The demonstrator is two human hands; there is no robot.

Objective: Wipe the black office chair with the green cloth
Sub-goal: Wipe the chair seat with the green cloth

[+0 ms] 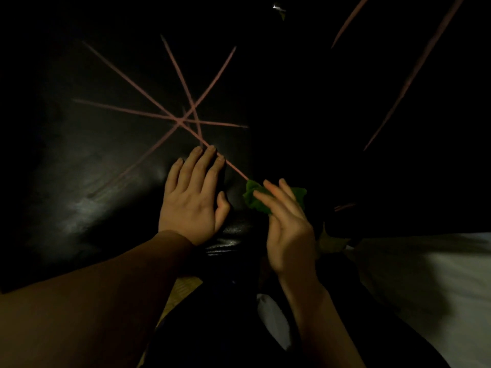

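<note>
From the head camera, the black office chair (93, 168) fills most of what you see. Its surface is dark, smooth and leather-like, with a dull sheen toward 9 o'clock and glossy creases at the edge just below your left hand. Pink lines (132, 110) are drawn across it: several straight strokes crossing at one spot like a star, forming no letters. Two more long pink strokes (414, 73) slant across the dark area toward 1 o'clock, and a short pink mark (344, 207) lies at 3 o'clock of your right hand's fingertips.

Your left hand (191, 197) lies flat on the chair, palm down, fingers straight and close together. The fingertips reach the stroke that runs from the star toward 5 o'clock.

Your right hand (287, 229) is just beside the left, at its 3 o'clock, and the two do not touch. It holds the green cloth (252, 197), bunched up behind the fingers, which curve lightly over it; the thumb is hidden. The cloth is crumpled and bright green, and its left edge meets the lower end of that same pink stroke. You cannot tell whether the cloth presses on the chair or hangs just above it.

A white surface (425, 274) shows toward 4 o'clock, partly in shadow.
</note>
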